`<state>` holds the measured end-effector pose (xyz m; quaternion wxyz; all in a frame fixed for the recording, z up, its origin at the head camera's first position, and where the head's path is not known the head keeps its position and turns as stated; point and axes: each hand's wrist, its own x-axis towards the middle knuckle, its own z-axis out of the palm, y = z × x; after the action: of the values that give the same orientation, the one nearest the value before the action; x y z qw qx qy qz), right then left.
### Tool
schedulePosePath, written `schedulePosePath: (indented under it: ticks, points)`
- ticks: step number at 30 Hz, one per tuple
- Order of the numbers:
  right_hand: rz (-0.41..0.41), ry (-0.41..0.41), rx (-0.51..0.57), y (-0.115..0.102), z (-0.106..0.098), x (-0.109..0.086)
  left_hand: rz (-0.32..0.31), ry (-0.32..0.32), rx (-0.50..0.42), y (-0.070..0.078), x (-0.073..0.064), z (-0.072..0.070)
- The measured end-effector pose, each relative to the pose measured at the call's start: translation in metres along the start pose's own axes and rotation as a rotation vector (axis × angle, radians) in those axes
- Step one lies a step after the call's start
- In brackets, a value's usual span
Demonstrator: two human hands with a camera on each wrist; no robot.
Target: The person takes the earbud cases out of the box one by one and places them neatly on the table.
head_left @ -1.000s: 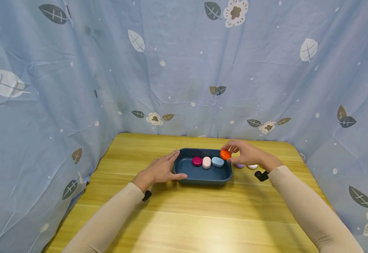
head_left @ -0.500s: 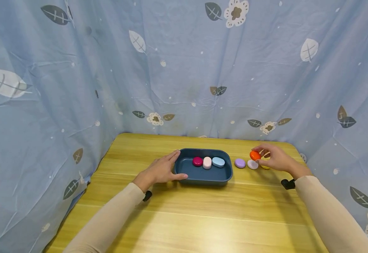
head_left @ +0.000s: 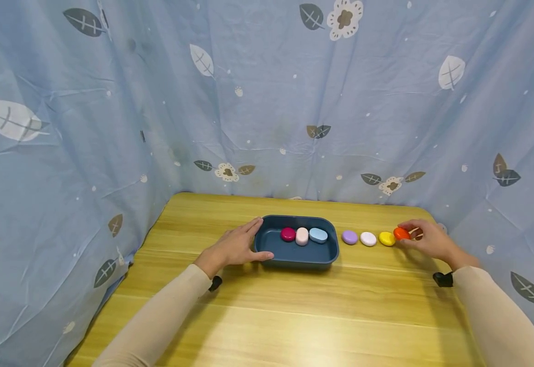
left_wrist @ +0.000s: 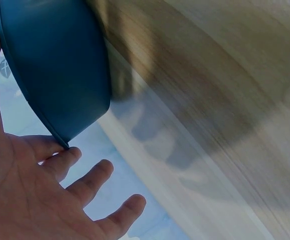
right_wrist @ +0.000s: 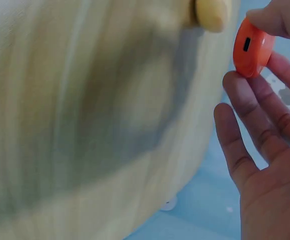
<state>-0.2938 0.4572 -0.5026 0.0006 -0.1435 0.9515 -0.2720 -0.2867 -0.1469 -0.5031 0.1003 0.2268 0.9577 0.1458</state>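
Thumb and fingers of a person's right hand (head_left: 429,241) pinch an orange disc (head_left: 402,233), a dark slot (right_wrist: 246,44) showing on its edge, just beside a yellow disc (head_left: 387,238) on a wooden bench (head_left: 267,311). Whether the orange disc touches the bench cannot be told. A white disc (head_left: 368,239) and a purple disc (head_left: 350,237) line up toward a dark blue tray (head_left: 294,264), where a red disc (head_left: 287,234), a pink block (head_left: 302,236) and a light blue block (head_left: 318,235) lie. The left hand (head_left: 233,245), its fingers spread wide, touches the tray's left end. A leaf-print curtain (head_left: 267,92) hangs behind.
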Motion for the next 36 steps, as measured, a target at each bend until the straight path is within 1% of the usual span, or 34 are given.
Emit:
schedulePosePath:
  ticks: [5, 9, 16, 21, 24, 27, 32, 36]
  points:
    - [0.071, -0.024, -0.046, 0.009, 0.002, -0.004, 0.005, 0.002, -0.006, -0.001, -0.001, 0.000]
    - [0.103, -0.033, -0.083, 0.013, 0.005, -0.008, 0.006, 0.003, -0.014, 0.000, -0.001, -0.001]
    - [0.125, -0.013, -0.118, 0.020, 0.013, -0.009, -0.001, -0.008, -0.013, 0.000, -0.001, -0.001]
    - [0.122, -0.004, -0.130, 0.018, 0.014, -0.010, -0.002, -0.014, -0.003, 0.001, 0.000, -0.001]
    - [0.107, 0.006, -0.131, 0.010, 0.012, -0.008, -0.001, -0.017, 0.000, 0.001, 0.001, -0.001]
    - [0.092, 0.020, -0.128, -0.004, 0.008, -0.002, -0.003, -0.016, -0.004, 0.001, 0.001, -0.001]
    - [0.059, 0.040, -0.167, -0.041, 0.004, 0.013, -0.001, -0.013, -0.007, 0.002, -0.001, -0.003]
    - [-0.013, 0.051, -0.172, -0.074, 0.007, 0.029, -0.002, -0.014, 0.001, 0.001, -0.002, -0.004]
